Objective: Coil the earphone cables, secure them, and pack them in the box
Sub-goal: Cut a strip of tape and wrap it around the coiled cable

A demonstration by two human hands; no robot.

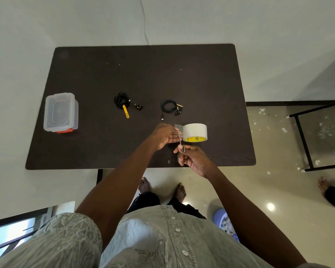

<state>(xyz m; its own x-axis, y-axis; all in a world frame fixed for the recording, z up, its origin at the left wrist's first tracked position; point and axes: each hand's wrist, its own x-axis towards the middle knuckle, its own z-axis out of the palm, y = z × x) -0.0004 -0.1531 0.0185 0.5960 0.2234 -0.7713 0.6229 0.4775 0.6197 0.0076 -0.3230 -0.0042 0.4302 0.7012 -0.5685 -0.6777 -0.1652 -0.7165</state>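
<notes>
Two coiled black earphone cables lie mid-table: the left coil [121,100] with a yellow strap, the right coil [169,105] with its plug end trailing toward me. A clear plastic box [60,112] with a lid and a red latch stands at the table's left. A roll of clear tape [195,132] stands on the table near the front. My left hand [165,135] pinches a pulled-out strip of tape beside the roll. My right hand [191,158] holds small metal scissors [180,145], their blades pointing up at the strip.
The dark table [141,78] stands against a white wall. Tiled floor lies to the right with paper scraps and a black metal frame [306,140]. My bare feet and another person's foot [323,183] are below the table's front edge.
</notes>
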